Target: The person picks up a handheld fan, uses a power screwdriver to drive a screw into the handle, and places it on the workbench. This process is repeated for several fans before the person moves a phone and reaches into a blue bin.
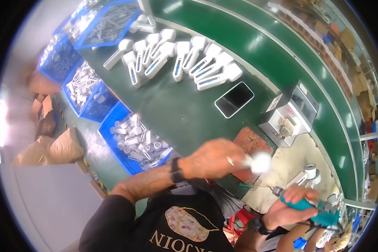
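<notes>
My left hand [214,159] is closed on a white plastic part [261,163] with a rounded head, smeared by motion. It is over a worn reddish board [253,140] on the bench. My right hand [287,208] wraps round a teal power screwdriver [299,203], whose bit points left, towards the board's near edge. A thin green-handled tool [247,185] lies just left of the bit. Past the right hand, white round-necked parts [310,171] rest on a pale sheet [264,197].
White long-handled housings [180,59] line the green bench's far side. A phone [234,100] lies beside a small grey machine [286,119] with a clear cover. Blue crates [128,161] of grey and white parts stand on the left. Cardboard boxes [45,115] are on the floor.
</notes>
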The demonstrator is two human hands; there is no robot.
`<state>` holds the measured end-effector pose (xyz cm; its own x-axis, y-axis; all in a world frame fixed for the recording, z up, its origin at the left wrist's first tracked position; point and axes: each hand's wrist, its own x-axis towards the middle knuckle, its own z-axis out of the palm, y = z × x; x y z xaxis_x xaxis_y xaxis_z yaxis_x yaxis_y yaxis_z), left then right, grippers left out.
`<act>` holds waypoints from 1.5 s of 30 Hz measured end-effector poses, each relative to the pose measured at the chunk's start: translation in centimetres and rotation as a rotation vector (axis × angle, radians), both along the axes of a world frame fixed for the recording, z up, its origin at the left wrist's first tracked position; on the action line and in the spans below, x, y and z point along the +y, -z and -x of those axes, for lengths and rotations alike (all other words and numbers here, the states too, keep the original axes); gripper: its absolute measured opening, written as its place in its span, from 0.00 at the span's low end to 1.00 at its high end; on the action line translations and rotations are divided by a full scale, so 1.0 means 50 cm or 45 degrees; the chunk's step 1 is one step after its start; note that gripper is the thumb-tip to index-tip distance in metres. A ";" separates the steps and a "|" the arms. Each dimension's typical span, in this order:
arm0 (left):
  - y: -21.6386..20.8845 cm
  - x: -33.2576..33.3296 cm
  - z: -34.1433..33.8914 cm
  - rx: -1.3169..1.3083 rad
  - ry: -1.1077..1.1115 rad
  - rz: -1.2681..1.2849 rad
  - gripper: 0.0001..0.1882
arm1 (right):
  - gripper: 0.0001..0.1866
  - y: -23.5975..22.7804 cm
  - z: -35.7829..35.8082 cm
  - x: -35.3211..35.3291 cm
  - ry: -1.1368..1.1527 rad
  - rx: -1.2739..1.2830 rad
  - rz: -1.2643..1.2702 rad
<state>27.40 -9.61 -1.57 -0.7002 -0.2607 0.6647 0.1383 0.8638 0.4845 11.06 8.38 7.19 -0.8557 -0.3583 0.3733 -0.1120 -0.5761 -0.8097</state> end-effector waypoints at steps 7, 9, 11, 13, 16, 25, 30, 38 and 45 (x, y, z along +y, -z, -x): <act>0.030 -0.213 -0.229 -0.002 -1.435 -0.171 0.13 | 0.34 0.033 0.000 0.040 0.051 0.021 -0.144; 0.047 -0.270 -0.235 -0.103 -1.358 0.081 0.13 | 0.33 0.041 0.004 0.046 -0.037 0.035 -0.149; 0.069 -0.305 -0.217 -0.140 -1.211 0.182 0.14 | 0.33 0.054 0.005 0.060 -0.032 0.018 -0.144; 0.070 -0.315 -0.196 -0.153 -1.183 0.360 0.15 | 0.35 0.065 -0.001 0.051 0.071 0.038 -0.252; -0.044 -0.238 -0.093 -0.105 -1.115 0.303 0.16 | 0.37 0.066 -0.007 0.046 0.037 0.025 -0.257; 0.015 0.203 0.497 -0.045 0.519 -0.288 0.21 | 0.37 0.060 -0.042 0.147 0.055 0.034 -0.511; 0.094 0.274 0.607 -0.285 0.342 -0.246 0.25 | 0.35 0.066 -0.052 0.172 0.118 -0.081 -0.555; -0.036 0.181 0.457 -0.181 0.473 -0.395 0.10 | 0.38 0.102 0.031 0.198 0.345 0.150 -0.659; -0.065 0.061 0.233 -0.375 0.259 -0.168 0.13 | 0.41 0.070 0.052 0.108 0.177 0.035 -0.480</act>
<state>15.76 -6.57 1.70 -0.9024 -0.1665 0.3975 0.1389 0.7608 0.6340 8.47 13.76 3.68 -0.8971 -0.3563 0.2612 -0.1925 -0.2170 -0.9570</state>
